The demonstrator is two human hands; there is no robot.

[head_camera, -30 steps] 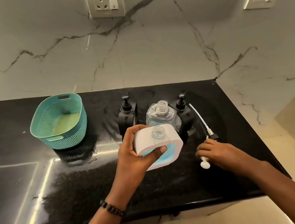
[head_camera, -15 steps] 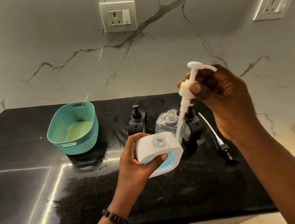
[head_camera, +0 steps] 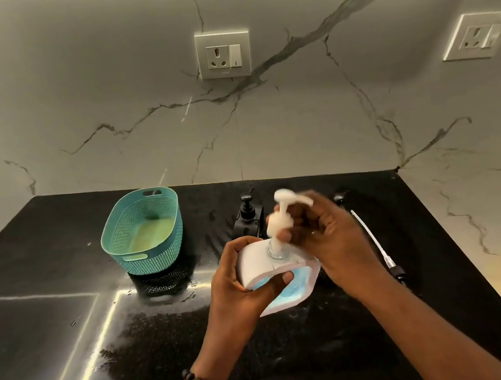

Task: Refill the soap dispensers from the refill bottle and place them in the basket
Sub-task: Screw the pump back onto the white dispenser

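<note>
My left hand (head_camera: 240,284) grips a white soap dispenser (head_camera: 283,285) with blue liquid showing through its front window, tilted toward me above the black counter. My right hand (head_camera: 323,237) holds a white pump head (head_camera: 280,217) whose stem sits in the dispenser's clear neck. A black pump dispenser (head_camera: 248,217) stands behind the hands. The clear bottle seen earlier is hidden behind my right hand. A teal perforated basket (head_camera: 144,233) sits to the left, nothing in it.
A loose black pump with a long clear tube (head_camera: 375,243) lies on the counter (head_camera: 53,330) to the right of my hands. Part of another black pump top (head_camera: 340,198) peeks out behind my right hand. Marble walls with two sockets rise behind.
My right hand picked the white pump up off the counter, lifted it, then lowered it so its tube went into the white dispenser's neck. The left hand kept holding the dispenser.
</note>
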